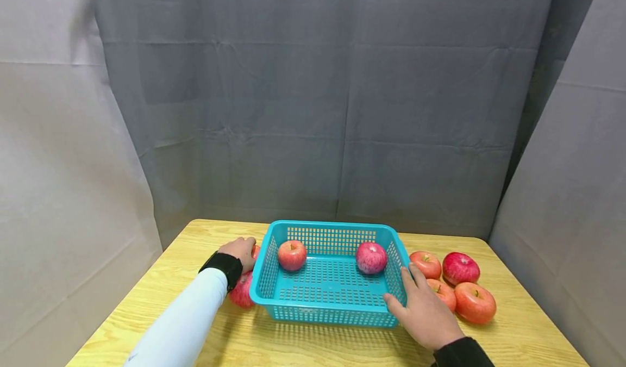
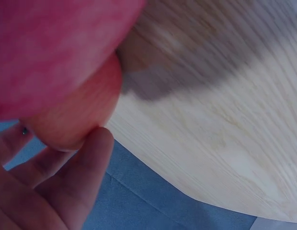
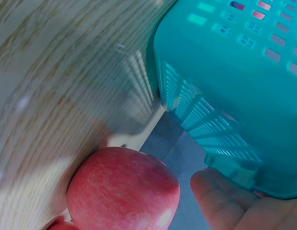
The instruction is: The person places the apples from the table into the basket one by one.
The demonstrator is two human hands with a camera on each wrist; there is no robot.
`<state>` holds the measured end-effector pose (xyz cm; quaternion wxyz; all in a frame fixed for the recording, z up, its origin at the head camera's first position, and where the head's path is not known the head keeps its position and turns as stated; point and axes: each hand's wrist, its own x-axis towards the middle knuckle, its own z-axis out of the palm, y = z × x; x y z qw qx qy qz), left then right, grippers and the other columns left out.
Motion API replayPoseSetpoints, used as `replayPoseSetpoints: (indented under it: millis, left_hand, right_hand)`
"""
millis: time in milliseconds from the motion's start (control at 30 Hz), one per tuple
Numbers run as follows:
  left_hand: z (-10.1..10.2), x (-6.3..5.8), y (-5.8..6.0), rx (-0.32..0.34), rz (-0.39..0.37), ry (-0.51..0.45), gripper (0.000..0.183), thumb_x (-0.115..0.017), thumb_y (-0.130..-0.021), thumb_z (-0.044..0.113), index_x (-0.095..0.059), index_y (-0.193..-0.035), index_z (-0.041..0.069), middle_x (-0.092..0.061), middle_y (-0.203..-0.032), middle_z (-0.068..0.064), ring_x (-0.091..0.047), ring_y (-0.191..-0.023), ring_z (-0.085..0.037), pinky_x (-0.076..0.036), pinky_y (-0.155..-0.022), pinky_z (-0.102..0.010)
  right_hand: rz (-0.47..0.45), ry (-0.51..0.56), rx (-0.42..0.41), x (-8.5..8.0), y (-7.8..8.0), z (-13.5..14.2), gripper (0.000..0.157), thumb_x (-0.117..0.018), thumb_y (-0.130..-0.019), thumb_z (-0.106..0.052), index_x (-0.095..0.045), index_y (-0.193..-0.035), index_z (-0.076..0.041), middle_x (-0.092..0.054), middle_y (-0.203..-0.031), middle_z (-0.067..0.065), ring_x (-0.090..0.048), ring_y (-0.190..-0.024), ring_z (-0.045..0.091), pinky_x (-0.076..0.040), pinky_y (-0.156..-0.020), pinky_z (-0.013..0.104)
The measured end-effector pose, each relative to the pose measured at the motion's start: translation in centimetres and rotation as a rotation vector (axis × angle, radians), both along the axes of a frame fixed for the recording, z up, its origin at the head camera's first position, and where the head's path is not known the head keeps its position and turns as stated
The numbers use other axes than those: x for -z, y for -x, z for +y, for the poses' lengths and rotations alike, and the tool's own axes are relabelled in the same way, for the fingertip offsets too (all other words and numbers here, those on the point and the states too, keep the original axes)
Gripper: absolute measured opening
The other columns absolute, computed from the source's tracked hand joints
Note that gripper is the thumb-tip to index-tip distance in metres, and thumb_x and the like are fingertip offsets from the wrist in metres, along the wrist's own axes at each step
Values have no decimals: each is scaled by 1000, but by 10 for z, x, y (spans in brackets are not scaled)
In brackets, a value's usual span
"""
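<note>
My left hand (image 1: 239,252) is just left of the turquoise plastic basket (image 1: 330,313). Its thumb and fingers grip a light red apple (image 2: 81,112), mostly hidden by the hand and the basket in the head view. Nearer me lies a dark pink apple (image 1: 242,291), large in the left wrist view, where it covers part of the gripped one. At the basket's right wall, my right hand (image 1: 427,310) holds the rim, thumb toward the inside and fingers (image 3: 213,194) outside. Inside the basket are a light red apple (image 1: 292,255) and a dark pink apple (image 1: 371,257).
Right of the basket, several apples sit close together: light red ones (image 1: 474,303) and a dark pink one (image 1: 461,268). One light red apple (image 1: 442,294) is partly behind the right hand. The wooden table (image 1: 156,296) ends before grey cloth (image 1: 274,182) hung around it.
</note>
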<state>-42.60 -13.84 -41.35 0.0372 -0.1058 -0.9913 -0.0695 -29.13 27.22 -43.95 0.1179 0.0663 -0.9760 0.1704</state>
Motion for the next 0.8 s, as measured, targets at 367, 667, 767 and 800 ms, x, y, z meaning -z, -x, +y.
replayPoseSetpoints:
  millis: [367, 667, 767, 800]
  left_hand:
    - [-10, -4, 6, -41, 26, 9, 53, -74, -76, 38, -58, -116, 7, -62, -93, -12, -56, -78, -28, -53, -77, -51]
    - [-18, -26, 12, -49, 52, 33, 53, -73, -75, 37, -57, -115, 7, -62, -91, -12, -54, -74, -29, -53, -74, -49]
    - [-20, -34, 13, -46, 63, 35, 54, -73, -76, 39, -56, -116, 7, -61, -92, -12, -54, -75, -29, -52, -73, -48]
    - [-20, -38, 13, -45, 65, 31, 54, -74, -75, 39, -56, -116, 7, -61, -92, -12, -54, -75, -29, -52, -73, -48]
  right_hand:
    - [-9, 4, -8, 0, 1, 0, 98, -32, -87, -75, -29, -144, 5, -20, -150, 25, -38, -122, 43, -46, -87, 61]
    - [-21, 11, -11, 0, 2, 1, 99, -31, -87, -75, -28, -144, 6, -18, -150, 25, -37, -123, 44, -45, -88, 62]
    - [-20, 10, -11, -1, 1, 0, 98, -32, -88, -74, -28, -144, 6, -18, -150, 26, -37, -123, 44, -44, -88, 63]
    - [-18, 9, -10, -1, 1, 0, 98, -32, -88, -74, -28, -144, 6, -19, -150, 26, -36, -124, 44, -44, -88, 63]
